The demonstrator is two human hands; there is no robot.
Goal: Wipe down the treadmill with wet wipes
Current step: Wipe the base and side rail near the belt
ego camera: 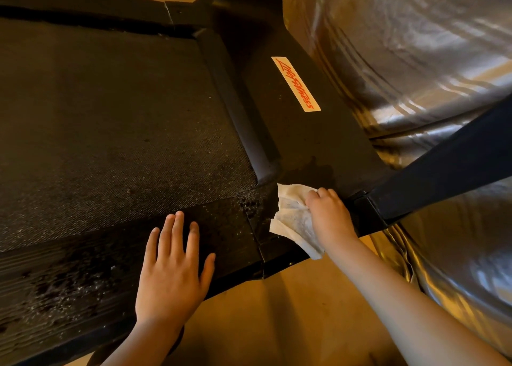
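Observation:
A black treadmill fills the view, its textured belt (116, 121) on the left and its motor cover (313, 144) in the middle, with an orange label (296, 84) on it. My right hand (328, 213) grips a crumpled white wet wipe (291, 218) against the near corner of the cover, next to the side rail. A damp patch shows just above the wipe. My left hand (173, 268) rests flat with straight, spread fingers on the ribbed side rail (83, 277), which carries dust and specks.
A black upright post (443, 166) slants away from the corner to the right. Silver plastic sheeting (415, 47) covers something bulky on the right. A tan floor (277, 310) shows below the treadmill's edge.

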